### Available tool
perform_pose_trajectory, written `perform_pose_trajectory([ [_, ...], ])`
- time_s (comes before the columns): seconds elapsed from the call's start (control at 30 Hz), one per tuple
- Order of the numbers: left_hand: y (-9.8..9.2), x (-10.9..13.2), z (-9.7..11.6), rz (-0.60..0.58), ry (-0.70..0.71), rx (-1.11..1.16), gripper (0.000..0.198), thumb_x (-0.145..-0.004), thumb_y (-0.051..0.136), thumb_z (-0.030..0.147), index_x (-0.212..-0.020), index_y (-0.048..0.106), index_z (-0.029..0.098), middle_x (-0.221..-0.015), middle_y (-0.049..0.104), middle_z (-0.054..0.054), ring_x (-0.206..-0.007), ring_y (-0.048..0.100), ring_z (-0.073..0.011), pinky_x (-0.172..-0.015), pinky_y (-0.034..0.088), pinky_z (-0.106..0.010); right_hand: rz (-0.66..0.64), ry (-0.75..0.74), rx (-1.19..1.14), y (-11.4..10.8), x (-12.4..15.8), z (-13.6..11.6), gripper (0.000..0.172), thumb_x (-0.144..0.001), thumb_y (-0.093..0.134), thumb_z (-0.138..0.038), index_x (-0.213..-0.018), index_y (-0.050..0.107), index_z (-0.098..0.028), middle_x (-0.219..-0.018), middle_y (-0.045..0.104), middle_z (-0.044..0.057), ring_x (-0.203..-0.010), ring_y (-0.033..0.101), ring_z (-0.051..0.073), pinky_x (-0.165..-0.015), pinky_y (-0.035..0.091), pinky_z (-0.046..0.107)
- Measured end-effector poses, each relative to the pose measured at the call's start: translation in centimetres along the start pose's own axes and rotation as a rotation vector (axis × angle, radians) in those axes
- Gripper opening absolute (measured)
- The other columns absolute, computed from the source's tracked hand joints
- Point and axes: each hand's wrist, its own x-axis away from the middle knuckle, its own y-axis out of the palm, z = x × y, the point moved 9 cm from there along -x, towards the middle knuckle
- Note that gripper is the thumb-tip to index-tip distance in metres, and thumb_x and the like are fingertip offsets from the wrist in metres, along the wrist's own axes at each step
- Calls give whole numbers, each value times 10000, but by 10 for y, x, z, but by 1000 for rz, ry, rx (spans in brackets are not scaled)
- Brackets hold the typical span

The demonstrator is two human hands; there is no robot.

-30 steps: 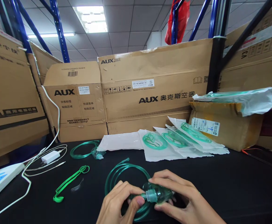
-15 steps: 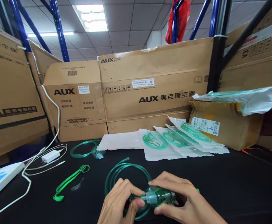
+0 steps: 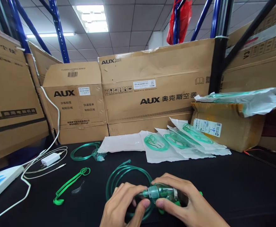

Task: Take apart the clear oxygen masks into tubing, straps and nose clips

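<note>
My right hand [image 3: 190, 201] is wrapped round a clear green oxygen mask [image 3: 164, 191] low in the middle of the view. My left hand [image 3: 125, 206] pinches the mask's small connector [image 3: 151, 191], where the coiled green tubing [image 3: 123, 176] joins it. The coil lies on the black table [image 3: 235, 186] just beyond my fingers. A green elastic strap [image 3: 69, 185] and a small clear clip [image 3: 77, 188] lie to the left. Further back rests a second mask with tubing [image 3: 88, 153].
Several sealed white pouches with green masks [image 3: 173, 142] fan out behind my hands. An open carton [image 3: 225, 126] with plastic-wrapped stock stands at the right. Large AUX cartons [image 3: 152, 85] wall the back. A white charger and cables [image 3: 49, 159] lie at the left.
My hands have turned the mask slightly, so the connector now points up and left. The camera view has hardly shifted.
</note>
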Motion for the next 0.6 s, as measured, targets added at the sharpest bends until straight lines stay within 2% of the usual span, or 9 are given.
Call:
perform_pose_trajectory([
  [0.13,-4,1,3,32,65,12,229,-1068,582,195,-1265,670,272,-1030,787,-30,-853,735,-193,-817,543,-305,21,-20,25,-1,1,3,110,-842,809,-323,-942,820,-278,-930,801,23,-846,734,236,-744,569,291],
  [0.2,-5,1,2,38,58,-16,227,-1065,597,209,-1268,667,283,-995,788,-1,-778,722,-170,-798,542,-291,20,-44,65,0,2,4,128,-841,813,-322,-958,815,-270,-936,799,30,-855,733,236,-751,568,291],
  [0.33,-8,0,2,63,5,-100,151,-1060,615,268,-1203,661,288,-902,768,46,-574,587,-133,-781,534,-287,2,-65,112,3,4,5,125,-853,814,-306,-963,800,-248,-946,791,36,-842,732,219,-758,561,285],
  [0.43,-8,0,5,78,15,-105,82,-1071,593,267,-1133,644,283,-899,754,49,-583,559,-141,-791,514,-300,12,-67,106,2,3,3,109,-846,823,-331,-924,800,-259,-927,790,31,-829,727,221,-732,558,287],
  [0.6,-6,2,5,90,38,-74,78,-1080,578,258,-1114,648,256,-866,738,8,-640,582,-163,-696,470,-301,10,-55,81,-1,3,-2,101,-848,818,-361,-917,812,-288,-912,797,21,-805,722,223,-713,550,288],
])
